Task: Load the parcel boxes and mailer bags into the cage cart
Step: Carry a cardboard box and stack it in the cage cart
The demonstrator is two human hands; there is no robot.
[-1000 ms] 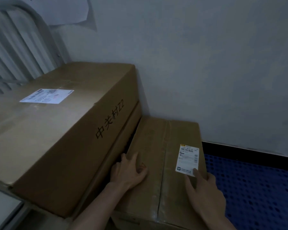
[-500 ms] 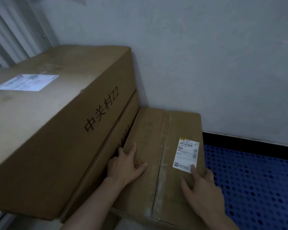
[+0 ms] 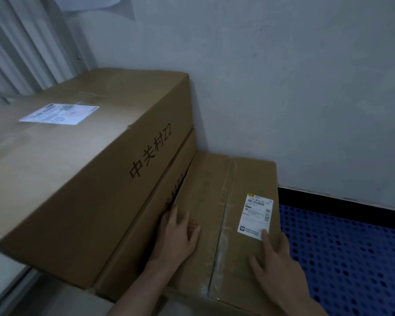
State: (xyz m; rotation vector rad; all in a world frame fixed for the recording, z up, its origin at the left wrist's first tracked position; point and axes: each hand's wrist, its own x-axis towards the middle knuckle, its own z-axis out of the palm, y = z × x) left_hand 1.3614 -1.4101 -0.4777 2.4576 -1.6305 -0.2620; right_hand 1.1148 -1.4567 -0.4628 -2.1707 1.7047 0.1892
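A low brown parcel box (image 3: 217, 201), taped down its middle and carrying a white label (image 3: 255, 215), lies against the wall. My left hand (image 3: 177, 236) rests flat on its left part, fingers straight, beside the neighbouring stack. My right hand (image 3: 276, 254) lies flat on its right part, one fingertip touching the label's lower edge. To the left stands a stack of two large brown boxes; the upper large box (image 3: 78, 169) bears black printed characters and a white label, and the lower large box (image 3: 146, 224) shows only its side.
A grey wall (image 3: 283, 87) rises straight behind the boxes. A blue perforated plastic floor (image 3: 351, 258) spreads to the right of the low box. Vertical white bars (image 3: 21, 49) stand at the upper left, behind the stack.
Both hands have stayed flat on the low box with little shift. The view dipped and then rose again, bringing the bars and a sheet on the wall back into sight.
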